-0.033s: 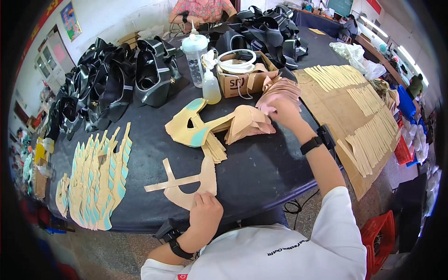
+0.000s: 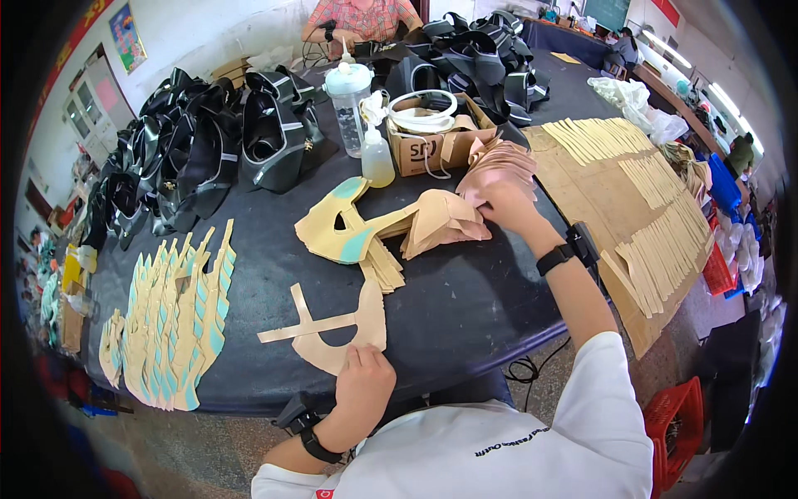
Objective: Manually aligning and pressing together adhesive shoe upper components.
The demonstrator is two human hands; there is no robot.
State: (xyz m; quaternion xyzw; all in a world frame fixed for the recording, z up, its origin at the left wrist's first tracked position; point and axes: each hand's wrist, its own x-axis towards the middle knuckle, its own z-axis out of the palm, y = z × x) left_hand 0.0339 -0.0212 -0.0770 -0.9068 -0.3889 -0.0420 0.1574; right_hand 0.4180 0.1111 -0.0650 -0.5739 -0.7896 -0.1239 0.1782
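My left hand [image 2: 366, 378] is closed on the near edge of a flat beige shoe-upper piece [image 2: 370, 320], which lies on the dark table with its straps toward the left. My right hand [image 2: 509, 206] reaches to a fanned stack of pinkish pieces [image 2: 499, 166], its fingertips bent together at the stack's near edge; what they pinch is partly hidden. Between the hands sit a small pile of folded beige pieces [image 2: 445, 220] and a pile of yellow shoe-upper pieces [image 2: 328, 229] with pale green patches.
Overlapping yellow-green pieces [image 2: 174, 324] lie at left. Black shoe uppers [image 2: 191, 150] are heaped behind. A squeeze bottle [image 2: 377, 158], a lidded container [image 2: 347, 104] and a cardboard box [image 2: 432, 152] stand mid-table. Cardboard [image 2: 598, 191] with yellow strips lies right. A person [image 2: 366, 21] sits opposite.
My right hand has shifted very slightly at the pink stack. The left hand and the beige piece are practically still.
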